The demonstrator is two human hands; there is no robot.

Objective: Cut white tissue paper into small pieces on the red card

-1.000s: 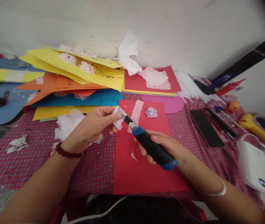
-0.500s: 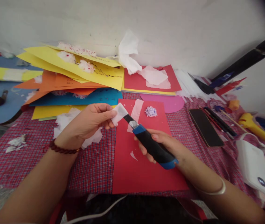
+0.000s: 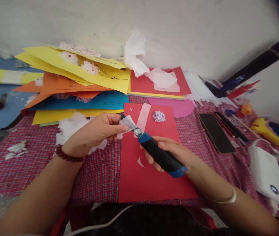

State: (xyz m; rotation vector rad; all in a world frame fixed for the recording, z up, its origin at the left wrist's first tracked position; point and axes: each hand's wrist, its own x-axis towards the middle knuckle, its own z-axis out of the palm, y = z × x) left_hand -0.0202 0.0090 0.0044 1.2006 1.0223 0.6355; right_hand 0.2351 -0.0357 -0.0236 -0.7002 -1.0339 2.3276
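Note:
My left hand (image 3: 102,128) pinches a small piece of white tissue paper (image 3: 129,122) between thumb and fingers. In my right hand (image 3: 171,149) is a black and blue utility knife (image 3: 159,153), its blade out and pointing up and left. The tissue lies across the blade, and the dark tip shows past its far edge. Both hands are above a red sheet of paper (image 3: 154,182). On that sheet rest a pale tissue strip (image 3: 143,115), a purple-speckled white tissue flower (image 3: 158,116) and a small torn scrap (image 3: 140,162).
Yellow cards (image 3: 80,70) with tissue blossoms are stacked at back left, above orange and blue ones. Crumpled tissue (image 3: 68,126) lies behind my left wrist. Toward the right are a phone (image 3: 216,132), pens (image 3: 231,126), a yellow glue gun (image 3: 268,132) and a white power bank (image 3: 267,173).
The blade has slid further up and left, so its tip now shows beyond the tissue. My left hand has shifted slightly to the right, while the right hand has barely moved.

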